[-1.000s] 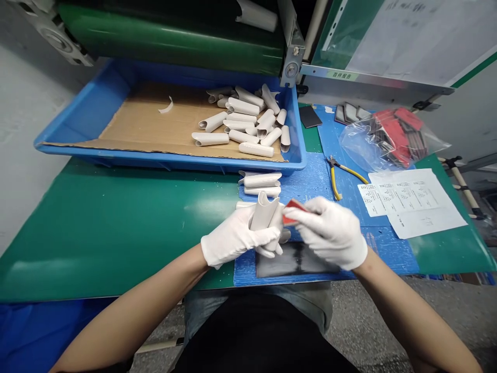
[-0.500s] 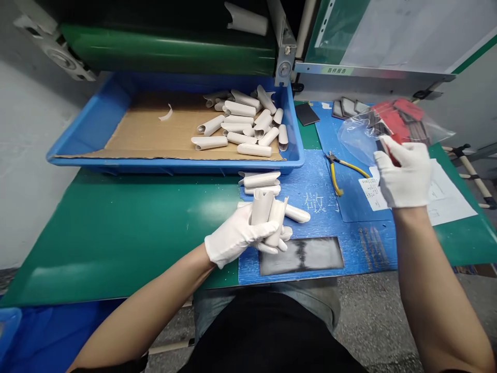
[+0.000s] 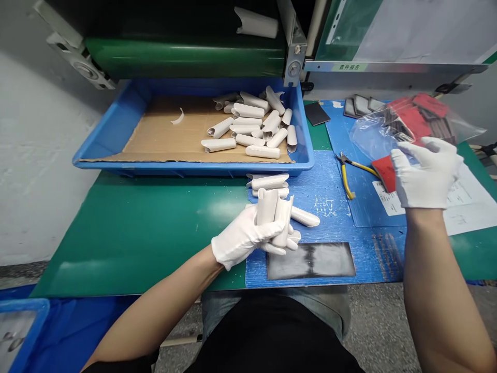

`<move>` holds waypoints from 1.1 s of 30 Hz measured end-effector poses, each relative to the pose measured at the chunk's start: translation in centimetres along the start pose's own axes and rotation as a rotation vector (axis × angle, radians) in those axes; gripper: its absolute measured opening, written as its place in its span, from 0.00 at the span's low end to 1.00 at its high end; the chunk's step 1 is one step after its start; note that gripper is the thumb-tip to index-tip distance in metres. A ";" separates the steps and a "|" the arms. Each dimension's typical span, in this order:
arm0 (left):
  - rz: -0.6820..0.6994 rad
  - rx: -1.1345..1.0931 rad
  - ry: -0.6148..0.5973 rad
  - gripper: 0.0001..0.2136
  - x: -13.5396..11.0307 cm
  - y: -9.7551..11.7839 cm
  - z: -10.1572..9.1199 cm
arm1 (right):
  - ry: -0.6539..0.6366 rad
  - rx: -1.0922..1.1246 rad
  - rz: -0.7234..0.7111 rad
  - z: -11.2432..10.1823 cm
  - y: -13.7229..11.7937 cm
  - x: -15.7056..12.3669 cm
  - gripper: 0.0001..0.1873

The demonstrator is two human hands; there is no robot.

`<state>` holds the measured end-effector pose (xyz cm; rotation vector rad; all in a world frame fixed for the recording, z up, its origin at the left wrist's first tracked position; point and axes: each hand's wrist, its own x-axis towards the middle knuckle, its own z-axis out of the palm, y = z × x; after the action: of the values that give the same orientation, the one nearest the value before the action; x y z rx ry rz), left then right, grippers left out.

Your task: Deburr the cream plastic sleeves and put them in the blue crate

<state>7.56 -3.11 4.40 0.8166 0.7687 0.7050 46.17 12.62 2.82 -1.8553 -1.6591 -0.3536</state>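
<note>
In a white glove, my left hand (image 3: 240,235) is closed around at least two white curved plastic pieces (image 3: 282,220), held upright over the mat. My right hand (image 3: 425,173), also gloved, has its fingers apart with nothing visible between them. Just left of its fingers is a red-faced sanding pad (image 3: 385,173), partly covering a small printed label (image 3: 388,198). Behind that hand lies a clear plastic bag (image 3: 367,137) with several red and dark pads. More white pieces (image 3: 269,181) lie on the blue mat beyond my left hand.
A blue tray (image 3: 194,167) lined with cardboard holds several white pieces, below a green conveyor roller (image 3: 186,59). Yellow-handled cutters (image 3: 347,178) lie mid-mat. A dark rectangular plate (image 3: 310,260) is near the front edge. Papers (image 3: 476,199) are at the right.
My right hand has let go of the red pad, which now sits beside its fingers, and the fingers have opened. My left hand keeps its pieces. The whole view has shifted slightly.
</note>
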 end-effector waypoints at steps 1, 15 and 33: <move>0.005 -0.006 0.009 0.19 0.0 -0.3 -0.1 | -0.082 0.229 0.014 -1.3 -2.3 -0.8 0.17; 0.104 -0.097 0.211 0.42 0.3 0.6 -0.4 | -1.480 1.223 0.297 -2.3 -18.7 -8.6 0.29; 0.027 -0.510 0.089 0.34 0.0 2.0 -0.6 | -1.449 1.356 0.314 -2.5 -17.4 -9.2 0.26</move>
<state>6.59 -1.88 5.74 0.3340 0.6176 0.9175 28.27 4.19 4.08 -1.0190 -1.4200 2.1058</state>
